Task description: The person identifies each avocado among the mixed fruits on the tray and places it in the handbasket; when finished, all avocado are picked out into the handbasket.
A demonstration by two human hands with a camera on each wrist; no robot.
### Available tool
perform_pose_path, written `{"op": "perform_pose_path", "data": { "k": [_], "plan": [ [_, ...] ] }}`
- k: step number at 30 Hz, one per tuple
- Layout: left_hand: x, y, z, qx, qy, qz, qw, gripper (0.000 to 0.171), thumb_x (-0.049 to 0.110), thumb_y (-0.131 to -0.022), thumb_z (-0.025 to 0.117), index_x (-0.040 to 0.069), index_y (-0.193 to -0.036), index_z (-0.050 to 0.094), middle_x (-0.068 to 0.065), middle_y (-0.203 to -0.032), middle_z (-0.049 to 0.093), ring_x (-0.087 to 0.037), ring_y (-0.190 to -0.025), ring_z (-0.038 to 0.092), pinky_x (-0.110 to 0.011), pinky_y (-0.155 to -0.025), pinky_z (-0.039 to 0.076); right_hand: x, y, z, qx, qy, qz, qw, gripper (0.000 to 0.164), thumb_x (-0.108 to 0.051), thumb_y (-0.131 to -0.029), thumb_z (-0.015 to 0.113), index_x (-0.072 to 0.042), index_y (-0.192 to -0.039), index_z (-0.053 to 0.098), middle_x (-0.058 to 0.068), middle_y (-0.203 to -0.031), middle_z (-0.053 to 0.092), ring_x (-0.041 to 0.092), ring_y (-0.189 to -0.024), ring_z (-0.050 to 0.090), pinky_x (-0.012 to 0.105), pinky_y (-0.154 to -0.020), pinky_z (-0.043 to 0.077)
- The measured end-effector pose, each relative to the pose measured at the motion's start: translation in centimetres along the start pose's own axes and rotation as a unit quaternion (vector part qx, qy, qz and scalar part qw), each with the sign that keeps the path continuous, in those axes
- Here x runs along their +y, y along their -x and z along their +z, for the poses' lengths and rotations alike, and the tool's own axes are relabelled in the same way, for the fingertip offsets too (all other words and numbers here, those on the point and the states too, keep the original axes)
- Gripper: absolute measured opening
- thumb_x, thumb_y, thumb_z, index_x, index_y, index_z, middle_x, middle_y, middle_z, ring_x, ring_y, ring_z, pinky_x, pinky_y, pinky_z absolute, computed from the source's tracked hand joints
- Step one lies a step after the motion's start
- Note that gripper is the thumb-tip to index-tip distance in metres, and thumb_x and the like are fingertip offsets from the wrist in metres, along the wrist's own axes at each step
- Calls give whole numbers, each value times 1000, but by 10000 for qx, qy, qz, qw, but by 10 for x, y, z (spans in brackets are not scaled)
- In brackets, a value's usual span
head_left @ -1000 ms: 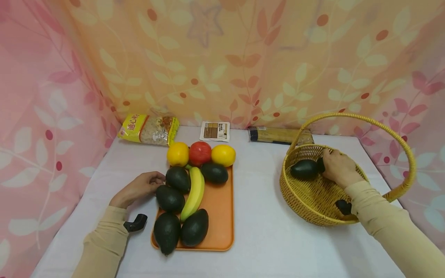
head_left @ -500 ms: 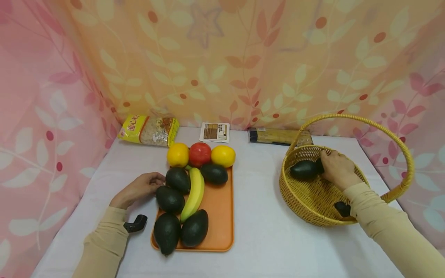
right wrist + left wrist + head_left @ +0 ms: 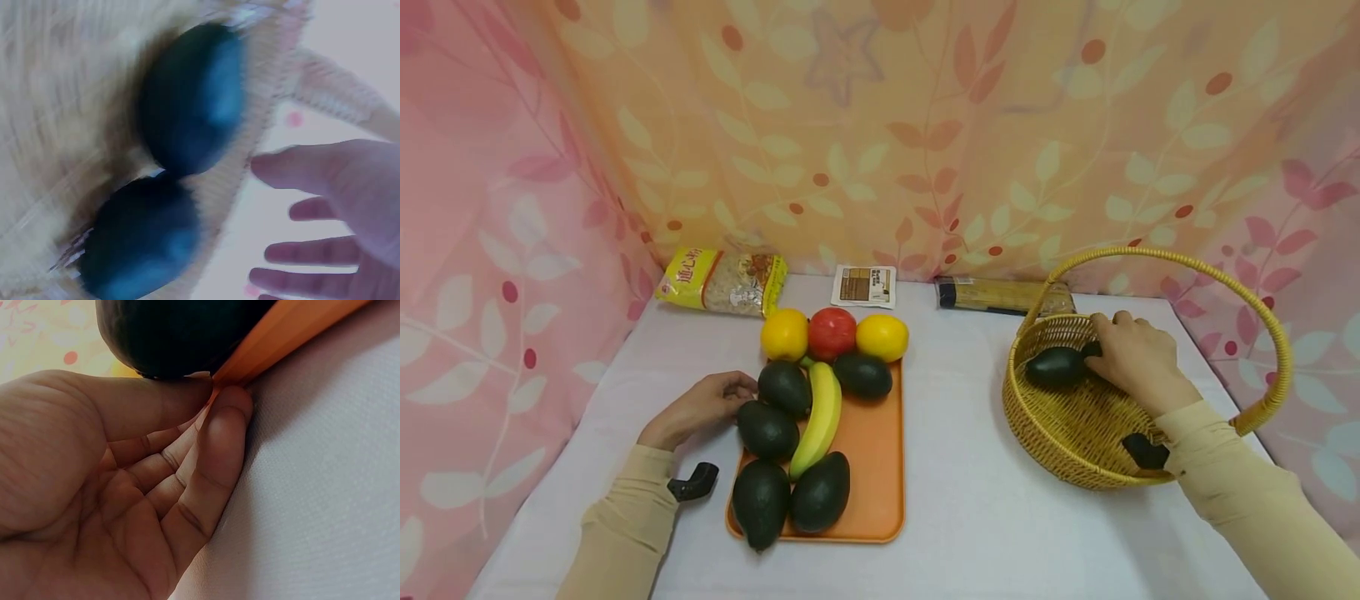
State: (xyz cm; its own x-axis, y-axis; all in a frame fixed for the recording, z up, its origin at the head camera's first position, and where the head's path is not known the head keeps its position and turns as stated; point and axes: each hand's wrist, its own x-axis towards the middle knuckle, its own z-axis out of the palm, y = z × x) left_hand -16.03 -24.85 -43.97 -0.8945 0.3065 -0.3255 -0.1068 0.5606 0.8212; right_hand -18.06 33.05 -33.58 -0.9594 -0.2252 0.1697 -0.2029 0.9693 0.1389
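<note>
My left hand point(image 3: 703, 407) is at the left side of the orange tray point(image 3: 877, 467). In the left wrist view its thumb and index finger pinch the tray's edge point(image 3: 275, 347), just below a dark avocado point(image 3: 169, 337). On the tray lie several avocados point(image 3: 760, 500) and a banana point(image 3: 817, 421). My right hand point(image 3: 1135, 358) is over the wicker basket point(image 3: 1037, 433), its fingers straight and holding nothing. Two avocados lie against each other in the basket; the right wrist view shows an upper avocado point(image 3: 190, 100) and a lower avocado point(image 3: 140, 240), both apart from the fingers.
At the tray's far end sit a yellow fruit point(image 3: 784, 335), a red fruit point(image 3: 832, 332) and a lemon point(image 3: 882, 337). Behind them lie a pasta bag point(image 3: 726, 282), a small packet point(image 3: 863, 286) and a long package point(image 3: 1000, 293). The basket's tall handle point(image 3: 1247, 300) arches above its rim.
My right hand has let go of the avocado at the basket's far side and lifted slightly away to the right. My left hand has stayed at the tray's edge.
</note>
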Motion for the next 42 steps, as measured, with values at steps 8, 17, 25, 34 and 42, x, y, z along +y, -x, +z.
{"op": "perform_pose_path", "data": {
  "k": [8,17,25,34,42],
  "plan": [
    [0,-2,-3,35,-47,38,10000,38,10,-91,60,-4,-126,55,-11,-98,66,-17,-86,58,-28,-78,49,-74,12,-39,2727,-507,-1238,9527,21,-11,-77,69,1,-95,66,13,-68,62,27,-49,54,39,-40,41],
    [-7,-3,1,34,-101,108,9999,37,8,-91,59,-6,-124,54,-14,-101,67,-18,-88,60,-28,-80,49,-176,38,-34,2364,-665,-2577,9345,35,-21,-77,75,-8,-109,67,9,-99,69,26,-86,66,37,-69,56],
    [-6,-3,0,65,-143,120,9998,37,7,-90,59,-6,-124,55,-14,-102,67,-18,-89,60,-29,-81,49,-242,58,-4,1493,-844,-4024,8992,50,-25,-83,74,-19,-128,53,8,-128,60,25,-116,58,38,-94,50],
    [-4,-1,2,62,-117,135,9998,36,6,-90,58,-6,-124,55,-13,-101,67,-18,-88,60,-29,-81,49,-276,74,18,858,-476,-5050,8575,50,-35,-98,56,-28,-146,41,3,-152,42,25,-143,37,43,-113,36],
    [-2,0,1,34,-96,93,9999,37,7,-90,58,-6,-125,54,-12,-99,67,-18,-87,59,-28,-80,48,-282,75,19,829,-670,-5038,8572,33,-23,-99,55,-25,-132,48,3,-136,50,20,-130,49,40,-112,40]
  ]
}}
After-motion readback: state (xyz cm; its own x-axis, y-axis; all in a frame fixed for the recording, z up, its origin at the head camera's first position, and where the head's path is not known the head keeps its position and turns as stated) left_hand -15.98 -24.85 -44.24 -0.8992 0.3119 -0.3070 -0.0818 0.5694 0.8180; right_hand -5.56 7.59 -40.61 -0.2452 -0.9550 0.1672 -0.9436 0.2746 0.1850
